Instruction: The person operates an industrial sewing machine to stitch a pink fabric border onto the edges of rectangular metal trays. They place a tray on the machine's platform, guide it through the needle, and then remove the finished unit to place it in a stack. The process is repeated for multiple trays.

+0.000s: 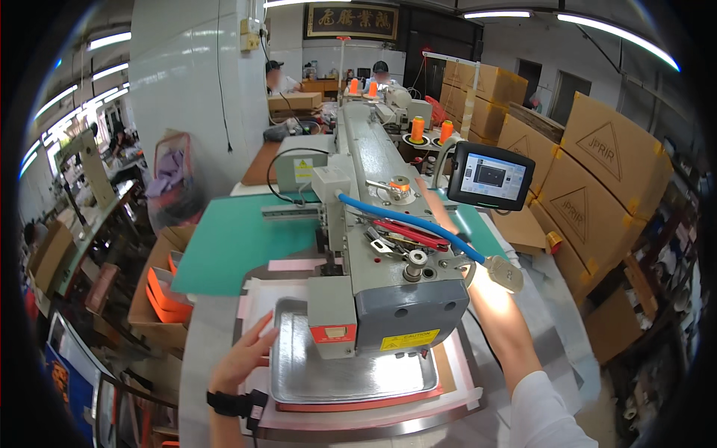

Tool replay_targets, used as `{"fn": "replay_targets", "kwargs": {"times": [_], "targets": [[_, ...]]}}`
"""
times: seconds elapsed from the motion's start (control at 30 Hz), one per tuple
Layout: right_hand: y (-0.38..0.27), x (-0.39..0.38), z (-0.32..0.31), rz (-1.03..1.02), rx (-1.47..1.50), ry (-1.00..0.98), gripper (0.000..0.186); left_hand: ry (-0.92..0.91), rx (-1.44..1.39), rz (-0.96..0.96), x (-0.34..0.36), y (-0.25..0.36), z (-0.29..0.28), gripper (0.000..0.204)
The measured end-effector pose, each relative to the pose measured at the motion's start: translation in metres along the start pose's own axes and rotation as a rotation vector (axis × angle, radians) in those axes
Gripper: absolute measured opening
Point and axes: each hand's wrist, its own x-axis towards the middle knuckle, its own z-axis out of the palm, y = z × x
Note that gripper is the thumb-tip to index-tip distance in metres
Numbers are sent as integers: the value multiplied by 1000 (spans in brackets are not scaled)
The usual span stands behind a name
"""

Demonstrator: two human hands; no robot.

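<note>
A shallow silver metal tray (pixel 299 373) lies under the head of a large grey sewing machine (pixel 407 306). My left hand (pixel 250 355), with a black band on its wrist, is at the tray's left rim. Its fingers are stretched out and hold nothing; whether they touch the rim I cannot tell. Below the tray are an orange-red sheet (pixel 358 404) and a pale frame edged with pink tape (pixel 467 399). My right forearm (pixel 508 328) reaches forward along the machine's right side, past a lit lamp (pixel 504 274). The fingers of my right hand (pixel 438 207) are hidden.
A blue hose (pixel 418 218) and red-handled tool (pixel 411 234) lie on the machine. To the right are a control screen (pixel 490 178) and stacked cardboard boxes (pixel 605 157). A green board (pixel 239 235) and a carton of orange pieces (pixel 166 295) are left. People sit far back.
</note>
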Motion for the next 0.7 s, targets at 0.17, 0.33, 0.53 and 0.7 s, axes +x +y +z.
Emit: {"fn": "replay_targets", "kwargs": {"times": [0.17, 0.33, 0.53, 0.7], "targets": [[13, 3, 14, -270, -75, 66, 61, 81, 60, -32, -9, -11, -4, 65], [-5, -27, -50, -174, -153, -78, 53, -22, 49, -1, 4, 0, 16, 67], [-3, -131, -51, -18, -115, -293, 32, 33, -49, 3, -4, -11, 1, 71], [-77, -213, -70, 467, 275, -674, 45, -17, -97, 55, -14, -8, -4, 68]]}}
